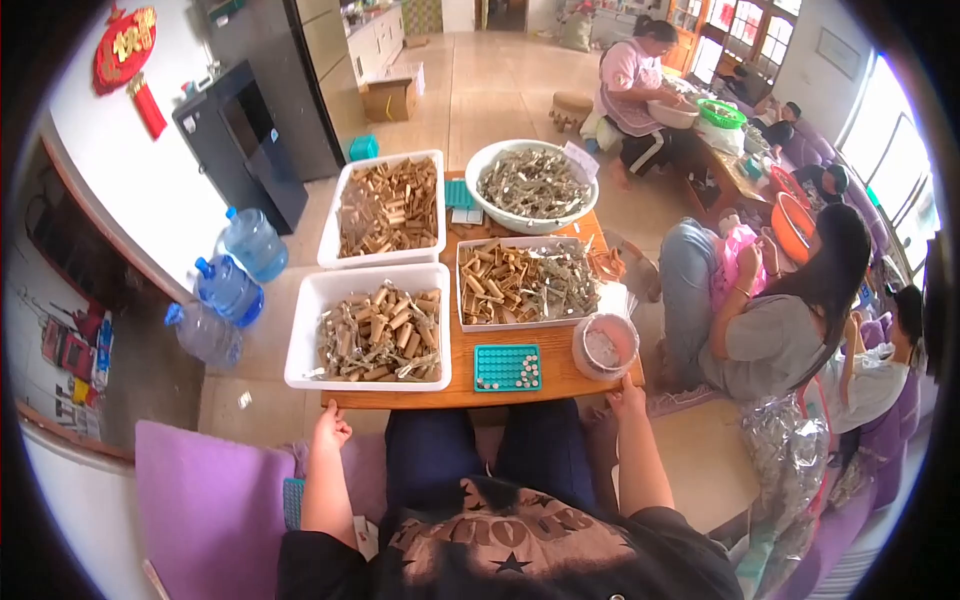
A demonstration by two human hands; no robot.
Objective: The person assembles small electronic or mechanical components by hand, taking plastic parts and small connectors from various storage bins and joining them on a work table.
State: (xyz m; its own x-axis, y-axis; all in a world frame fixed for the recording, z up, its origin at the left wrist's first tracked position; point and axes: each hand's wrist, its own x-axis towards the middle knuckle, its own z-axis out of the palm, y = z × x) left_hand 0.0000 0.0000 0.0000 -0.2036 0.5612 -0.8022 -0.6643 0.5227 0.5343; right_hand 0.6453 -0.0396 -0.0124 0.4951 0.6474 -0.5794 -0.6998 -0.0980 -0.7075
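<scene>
I sit at a low wooden table point(500, 399). At its front left corner my left hand point(332, 428) is closed, its fingertips on the table's edge. My right hand point(627, 398) grips the front right corner, just below a pink-rimmed tub point(606, 347) of whitish material. Between the hands, near the front edge, lies a teal tray point(507, 368) with small dimples and several little pale discs in it. White bins hold brown paper-like tubes: one at front left point(300, 330), one behind it point(335, 225), and a shallower one point(520, 326) at centre right, mixed with silvery-green pieces.
A round basin point(480, 200) of silvery pieces stands at the far side. Large blue water bottles point(230, 290) stand on the left floor. Another person point(770, 340) sits close on the right; one in pink point(635, 75) works farther back. A purple sofa point(205, 500) is beside me.
</scene>
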